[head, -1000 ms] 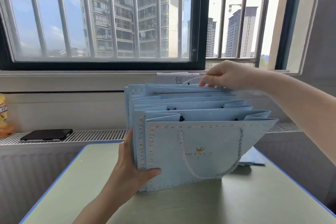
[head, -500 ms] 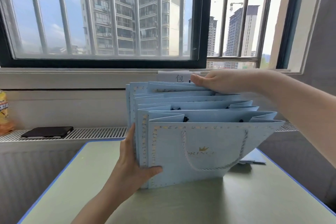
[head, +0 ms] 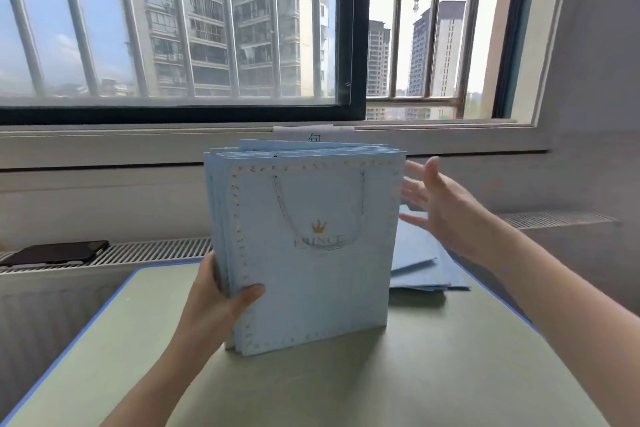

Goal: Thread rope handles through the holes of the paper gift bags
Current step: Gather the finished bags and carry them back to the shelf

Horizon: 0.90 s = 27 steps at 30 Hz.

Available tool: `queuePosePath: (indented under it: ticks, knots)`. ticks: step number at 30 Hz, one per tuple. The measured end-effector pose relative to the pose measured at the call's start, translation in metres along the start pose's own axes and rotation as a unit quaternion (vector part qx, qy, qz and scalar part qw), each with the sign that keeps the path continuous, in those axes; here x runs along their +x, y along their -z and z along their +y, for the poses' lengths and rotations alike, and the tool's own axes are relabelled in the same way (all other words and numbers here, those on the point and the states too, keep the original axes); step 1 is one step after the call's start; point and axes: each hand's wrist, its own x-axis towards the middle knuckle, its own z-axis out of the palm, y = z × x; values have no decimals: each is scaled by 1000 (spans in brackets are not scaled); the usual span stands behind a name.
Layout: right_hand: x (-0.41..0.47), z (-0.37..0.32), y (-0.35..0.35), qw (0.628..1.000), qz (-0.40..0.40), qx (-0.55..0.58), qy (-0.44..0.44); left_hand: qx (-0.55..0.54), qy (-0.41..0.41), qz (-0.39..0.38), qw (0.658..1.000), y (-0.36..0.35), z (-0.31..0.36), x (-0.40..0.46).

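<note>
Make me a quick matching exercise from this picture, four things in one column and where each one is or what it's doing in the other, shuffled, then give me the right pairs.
Column one:
1. left hand
2. right hand
3. phone
4. rope handle

Column two:
A. lies on the radiator grille at the left
B. hangs in a loop down the front bag
C. open, fingers spread, at the right edge of the stack
D. grips the lower left edge of the stack

Pairs: 1-D, 2-C, 3-A, 4-B
</note>
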Motion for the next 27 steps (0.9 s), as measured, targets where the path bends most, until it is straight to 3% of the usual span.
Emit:
queuePosePath:
  ticks: [2,6,9,12,23,27]
  knots:
    - [-2,29,-21,997,-64,-38,-12,4,-11,-4,1000,0,2,-3]
    - [-3,55,-51,998,-62,11,1,61,-30,-7,998,5,2,-11]
    - [-5,62,-60,995,-71,69,-6,-55,-8,-63,996,6,3,-15]
    - [-6,68,-68,995,-75,67,7,-99,-16,-91,991,8,7,-13]
    - [-15,70,-83,990,-65,125,-11,-89,-83,15,992,14,13,-11]
    - [-15,67,-85,992,4,114,53,-75,-123,52,988,8,19,-16]
